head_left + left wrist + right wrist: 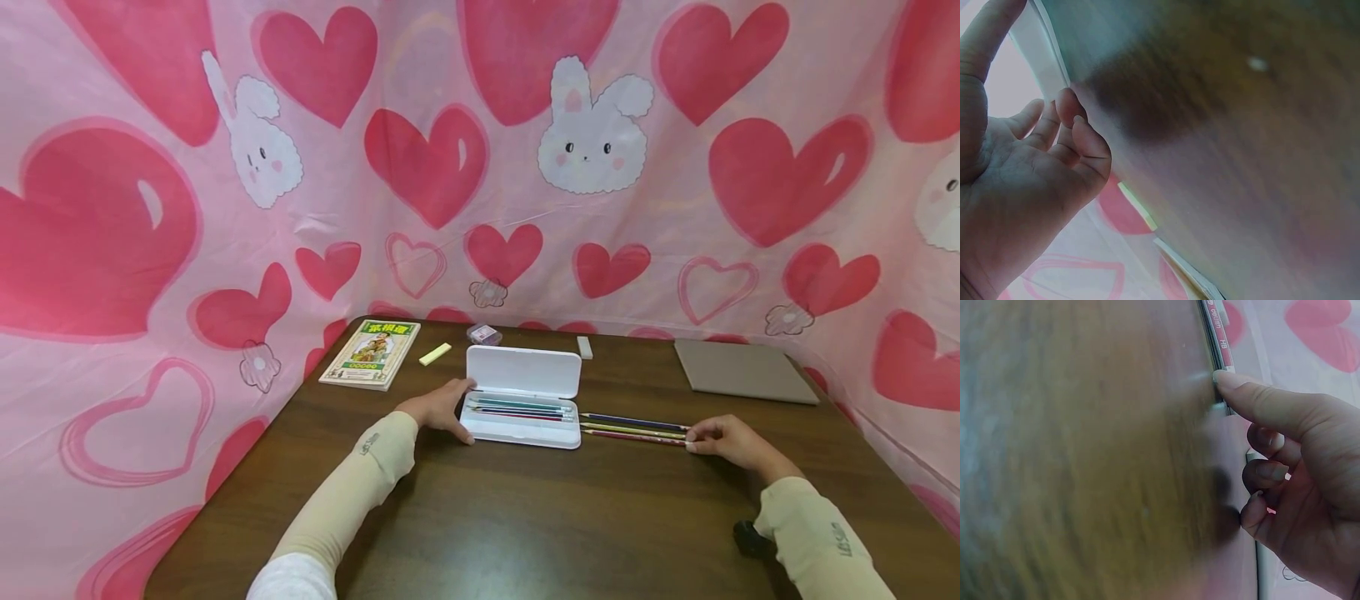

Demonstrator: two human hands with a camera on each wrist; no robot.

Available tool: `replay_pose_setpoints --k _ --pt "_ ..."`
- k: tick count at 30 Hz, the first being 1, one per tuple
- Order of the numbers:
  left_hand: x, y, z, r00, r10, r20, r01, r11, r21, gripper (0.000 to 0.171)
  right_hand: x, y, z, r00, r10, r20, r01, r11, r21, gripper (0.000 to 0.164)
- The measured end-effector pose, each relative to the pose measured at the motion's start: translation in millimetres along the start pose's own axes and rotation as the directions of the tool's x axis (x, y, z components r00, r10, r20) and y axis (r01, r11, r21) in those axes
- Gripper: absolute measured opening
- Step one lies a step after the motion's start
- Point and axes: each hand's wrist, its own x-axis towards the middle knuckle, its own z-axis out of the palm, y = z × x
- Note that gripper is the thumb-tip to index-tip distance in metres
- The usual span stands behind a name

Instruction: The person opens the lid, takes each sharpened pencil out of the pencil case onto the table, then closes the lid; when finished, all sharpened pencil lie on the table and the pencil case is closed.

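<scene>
A white pencil case (525, 371) stands on the table with its lid raised and several pencils (517, 410) lying inside. My left hand (442, 408) holds the case's left end, thumb at the front corner and fingers towards the hinge. To the right of the case, three pencils (633, 435), dark blue, yellowish and red, lie side by side on the table. Their right ends are between the thumb and fingers of my right hand (731, 442). In the right wrist view the thumb presses on a red pencil (1217, 328) marked HB.
A booklet (372, 354) and a pale yellow bar (435, 354) lie at the back left. Behind the case are a small clear box (483, 335) and a white block (584, 347). A grey flat panel (742, 371) lies at the back right of the brown table (487, 517).
</scene>
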Motion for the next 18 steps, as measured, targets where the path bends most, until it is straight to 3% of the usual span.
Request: replay_pose_setpoints --k 18 --pt "1.6 -0.2 0.8 1.000 -0.001 -0.002 0.001 1.000 0.002 0.100 -1.3 -1.2 0.7 0.996 0.070 -0.051 -0.072 0.997 -0.041 0.016"
